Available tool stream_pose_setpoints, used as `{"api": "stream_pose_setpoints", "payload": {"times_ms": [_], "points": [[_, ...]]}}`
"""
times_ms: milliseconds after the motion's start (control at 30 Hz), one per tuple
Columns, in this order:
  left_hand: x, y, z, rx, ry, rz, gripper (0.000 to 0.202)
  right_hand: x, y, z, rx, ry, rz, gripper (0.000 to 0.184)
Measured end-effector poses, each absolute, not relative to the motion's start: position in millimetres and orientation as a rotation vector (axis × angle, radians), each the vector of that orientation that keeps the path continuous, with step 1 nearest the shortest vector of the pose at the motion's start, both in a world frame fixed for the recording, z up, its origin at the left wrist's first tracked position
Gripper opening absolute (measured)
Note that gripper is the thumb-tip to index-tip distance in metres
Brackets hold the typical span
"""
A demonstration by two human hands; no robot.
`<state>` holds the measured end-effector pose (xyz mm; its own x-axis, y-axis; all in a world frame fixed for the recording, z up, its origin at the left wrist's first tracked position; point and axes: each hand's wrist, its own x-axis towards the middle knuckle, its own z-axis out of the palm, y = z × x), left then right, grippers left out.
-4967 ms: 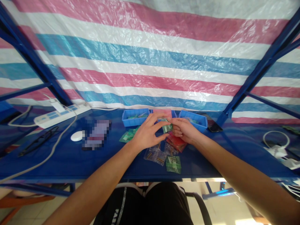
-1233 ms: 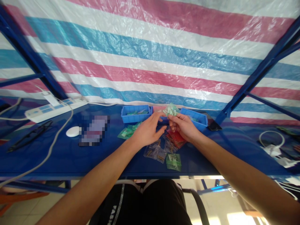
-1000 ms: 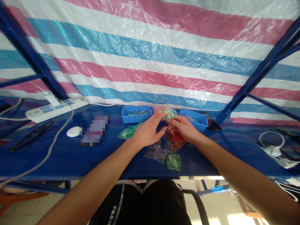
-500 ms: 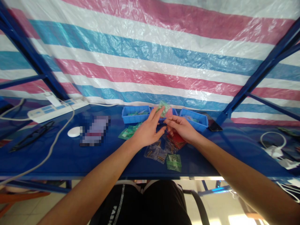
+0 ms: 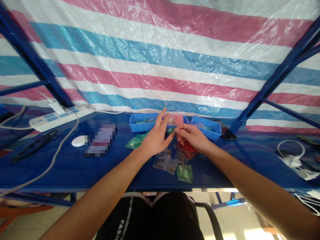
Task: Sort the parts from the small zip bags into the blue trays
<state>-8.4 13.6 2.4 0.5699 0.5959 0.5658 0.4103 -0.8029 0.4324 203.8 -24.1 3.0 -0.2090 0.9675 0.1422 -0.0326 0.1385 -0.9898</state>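
Observation:
My left hand [image 5: 154, 139] is open over the table, its fingers stretched out toward the bins and its thumb close to my right fingertips. My right hand [image 5: 191, 135] is closed in a pinch; what it holds, if anything, is hidden. A bit of green shows between the two hands. Behind them, a pink plastic bag [image 5: 178, 119] lies in the middle blue bin [image 5: 185, 120]. Under my right hand lies a red bag [image 5: 190, 151]. Nearer me are clear bags with brass-coloured pins [image 5: 171, 165] and a green bag [image 5: 185, 173].
More green bags [image 5: 136, 141] lie left of my left hand. Blue bins stand at left [image 5: 142, 126] and right [image 5: 211, 134], with a dark phone [image 5: 228, 134] beside the right one. Further left are a white round case [image 5: 78, 141], glasses [image 5: 35, 145] and a power strip [image 5: 37, 124].
The green bag that was raised at my left fingertips is no longer there, and the pink bag in the middle bin shows more. My left fingers have straightened; my right hand stays pinched.

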Motion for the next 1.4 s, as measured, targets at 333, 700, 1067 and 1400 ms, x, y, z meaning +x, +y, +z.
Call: {"api": "stream_pose_setpoints", "payload": {"times_ms": [333, 700, 1067, 1400], "points": [[-8.4, 20.7, -3.9, 2.678, 0.722, 0.995, 0.059, 203.9, -23.2, 2.0, -0.964, -1.396, 1.24, 0.041], [-9.4, 31.7, -7.0, 2.644, 0.813, 1.077, 0.025, 206.5, -18.5, -2.3, -1.015, -1.356, 1.244, 0.043], [-11.5, 24.6, 5.8, 2.29, 1.091, 1.337, 0.017, 211.5, -14.7, -1.7, -0.954, -1.259, 1.12, 0.04], [-21.0, 32.3, 9.5, 2.476, 1.218, 1.45, 0.042, 210.9, -15.2, -2.4, -0.969, -1.266, 1.146, 0.042]]}}
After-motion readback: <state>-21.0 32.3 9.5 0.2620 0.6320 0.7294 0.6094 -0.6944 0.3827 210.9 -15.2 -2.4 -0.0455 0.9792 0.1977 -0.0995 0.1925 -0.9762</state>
